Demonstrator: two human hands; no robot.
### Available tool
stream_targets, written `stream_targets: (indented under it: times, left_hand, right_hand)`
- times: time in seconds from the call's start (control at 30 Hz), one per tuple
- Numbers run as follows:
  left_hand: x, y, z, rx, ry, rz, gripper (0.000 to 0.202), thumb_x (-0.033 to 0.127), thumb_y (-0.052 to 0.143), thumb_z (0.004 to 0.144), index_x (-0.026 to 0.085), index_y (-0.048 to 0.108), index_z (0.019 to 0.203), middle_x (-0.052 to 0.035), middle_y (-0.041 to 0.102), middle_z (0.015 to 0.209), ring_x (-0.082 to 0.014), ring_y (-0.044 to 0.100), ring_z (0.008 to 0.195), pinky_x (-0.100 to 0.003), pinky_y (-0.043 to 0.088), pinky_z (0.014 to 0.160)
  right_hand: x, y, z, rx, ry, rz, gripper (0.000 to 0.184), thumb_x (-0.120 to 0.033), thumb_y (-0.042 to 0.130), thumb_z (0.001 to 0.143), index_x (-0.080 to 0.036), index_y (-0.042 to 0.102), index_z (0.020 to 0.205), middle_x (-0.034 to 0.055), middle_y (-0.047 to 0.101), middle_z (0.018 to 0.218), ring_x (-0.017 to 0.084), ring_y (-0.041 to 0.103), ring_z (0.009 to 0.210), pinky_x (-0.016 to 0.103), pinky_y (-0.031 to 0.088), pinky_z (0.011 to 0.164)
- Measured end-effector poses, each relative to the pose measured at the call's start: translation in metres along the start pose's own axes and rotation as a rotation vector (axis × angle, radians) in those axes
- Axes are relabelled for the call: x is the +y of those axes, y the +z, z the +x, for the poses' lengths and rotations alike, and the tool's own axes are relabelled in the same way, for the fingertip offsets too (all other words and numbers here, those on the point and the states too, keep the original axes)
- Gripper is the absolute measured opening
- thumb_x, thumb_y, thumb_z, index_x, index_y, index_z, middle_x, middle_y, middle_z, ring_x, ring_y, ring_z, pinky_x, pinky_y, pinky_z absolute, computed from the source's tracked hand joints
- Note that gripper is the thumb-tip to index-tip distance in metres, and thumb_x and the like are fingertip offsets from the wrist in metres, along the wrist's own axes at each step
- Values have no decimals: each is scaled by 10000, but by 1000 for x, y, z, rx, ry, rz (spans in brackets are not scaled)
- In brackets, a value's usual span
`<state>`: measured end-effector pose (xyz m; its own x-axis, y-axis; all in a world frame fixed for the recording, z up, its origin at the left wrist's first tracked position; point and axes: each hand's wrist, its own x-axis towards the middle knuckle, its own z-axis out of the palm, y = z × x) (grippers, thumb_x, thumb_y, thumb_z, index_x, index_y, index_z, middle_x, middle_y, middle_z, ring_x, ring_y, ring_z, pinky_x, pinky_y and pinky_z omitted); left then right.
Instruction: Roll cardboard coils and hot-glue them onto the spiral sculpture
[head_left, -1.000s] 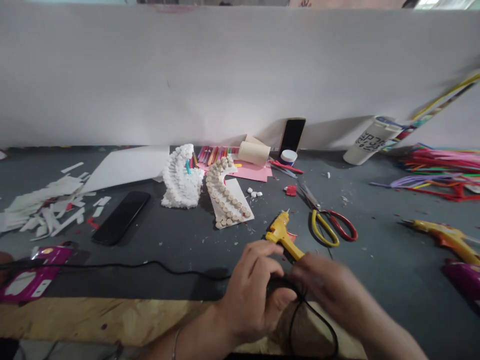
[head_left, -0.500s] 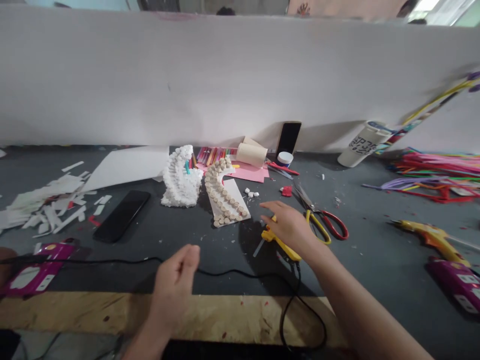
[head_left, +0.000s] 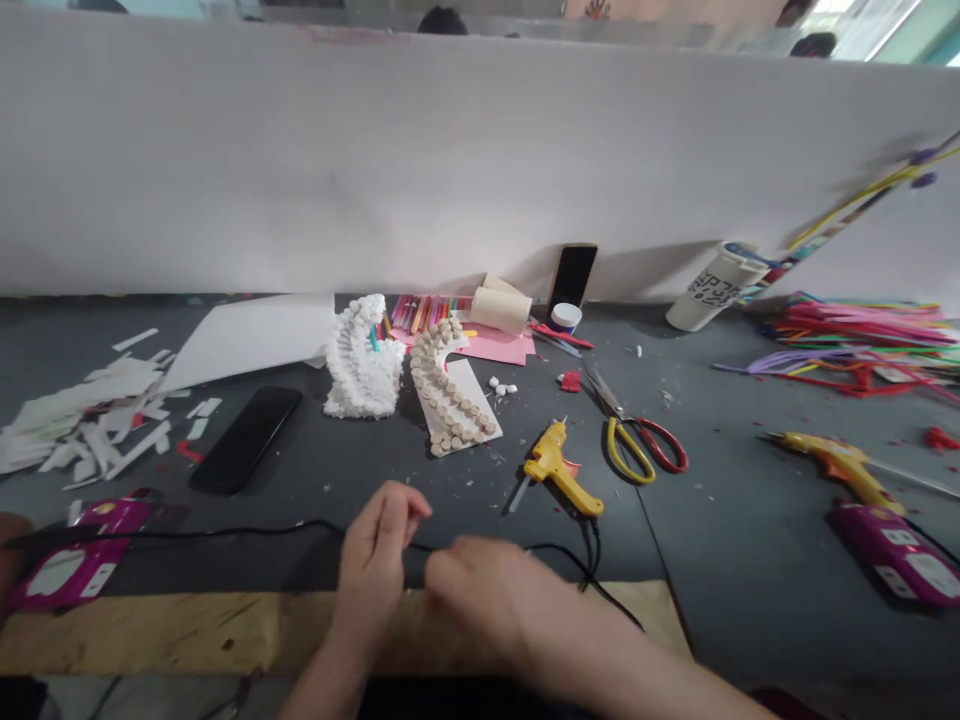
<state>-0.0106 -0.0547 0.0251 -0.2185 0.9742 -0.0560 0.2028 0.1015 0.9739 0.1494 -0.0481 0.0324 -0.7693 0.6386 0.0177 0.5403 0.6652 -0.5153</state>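
My left hand (head_left: 382, 535) is over the table's front edge, its fingers curled in and the thumb pressed to them; anything inside is hidden. Close beside it, my right hand (head_left: 484, 590) is slightly blurred, its fingers folded and turned away from view. A black cord (head_left: 285, 527) runs behind both hands. The yellow glue gun (head_left: 559, 470) lies on the table beyond my right hand, touched by neither hand. Farther back stand a curved piece covered with white bits (head_left: 364, 365) and a white board with beige discs stuck along a curve (head_left: 457, 400).
Red-and-yellow-handled scissors (head_left: 626, 435) lie right of the glue gun. A second glue gun (head_left: 840, 460) is at far right. On the left are a black phone (head_left: 244, 440) and white paper scraps (head_left: 97, 415). A white tumbler (head_left: 712, 288) leans near the wall.
My right hand has left the glue gun and come down and left beside my left hand. My left hand has moved a little to the right. The glue gun stays on the table.
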Motion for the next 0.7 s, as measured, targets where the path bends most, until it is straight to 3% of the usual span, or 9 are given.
stream_targets:
  times: [0.13, 0.23, 0.3, 0.37, 0.43, 0.47, 0.53, 0.63, 0.7]
  left_hand:
    - [-10, 24, -10, -446, -184, -233, 622, 681, 270, 912, 207, 617, 707, -16, 462, 533, -139, 384, 454, -300, 303, 413]
    - [-14, 15, -33, -507, -197, -206, 550, 623, 378, 907, 238, 547, 552, -14, 389, 452, -162, 353, 431, -348, 271, 399]
    - [-13, -4, -48, -523, -198, -184, 550, 566, 396, 917, 240, 466, 480, -11, 369, 437, -157, 331, 428, -355, 273, 421]
    - [-9, -28, -55, -432, -80, -60, 523, 507, 392, 920, 253, 454, 466, -11, 369, 437, -167, 328, 420, -361, 287, 430]
    - [-4, -54, -52, -283, -3, 60, 427, 456, 466, 878, 280, 500, 491, -18, 409, 473, -194, 368, 460, -366, 309, 447]
    - [-1, -66, -46, -212, 19, 97, 383, 425, 516, 856, 279, 503, 502, -13, 417, 483, -194, 366, 474, -358, 303, 455]
    - [3, -85, -30, 120, 161, 337, 382, 385, 557, 839, 253, 440, 501, 10, 374, 472, -172, 334, 463, -329, 267, 458]
    - [3, -88, -7, 309, 197, 578, 345, 374, 518, 887, 241, 488, 571, 32, 376, 485, -154, 369, 477, -297, 284, 498]
    - [2, -70, 2, 112, 220, 502, 333, 368, 427, 943, 236, 615, 702, 4, 602, 688, -169, 536, 655, -289, 397, 618]
  right_hand:
    - [-25, -3, 0, 289, -352, 196, 214, -219, 403, 970, -229, 584, 856, 37, 690, 833, 177, 609, 789, 286, 483, 729]
    - [-17, -13, 4, 561, -173, 244, 237, -193, 378, 948, -214, 560, 798, 43, 639, 734, 177, 556, 705, 306, 463, 681]
    - [-14, -10, 9, 608, 45, 458, 157, -234, 429, 940, -207, 565, 868, 57, 649, 848, 169, 572, 775, 295, 466, 713]
    - [-18, 0, 15, 454, 178, 764, 203, -312, 426, 969, -205, 563, 1073, 63, 654, 985, 154, 596, 851, 284, 481, 756]
    - [-26, 11, 20, 120, 127, 996, 327, -372, 340, 1011, -207, 546, 1205, 31, 665, 926, 119, 601, 752, 242, 486, 697]
    - [-30, 14, 21, -40, 66, 1031, 361, -380, 310, 1021, -206, 585, 1177, 7, 658, 837, 104, 582, 676, 223, 475, 656]
    - [-36, 14, 21, -207, -22, 979, 394, -384, 336, 1013, -192, 678, 976, -18, 623, 710, 92, 543, 606, 206, 453, 622]
    - [-37, 1, 15, -124, 16, 848, 361, -409, 443, 971, -189, 696, 839, -13, 633, 705, 109, 561, 671, 219, 456, 671]
    - [-37, -6, 9, -16, 61, 810, 360, -441, 451, 964, -194, 692, 861, -5, 643, 708, 125, 577, 700, 237, 465, 694]
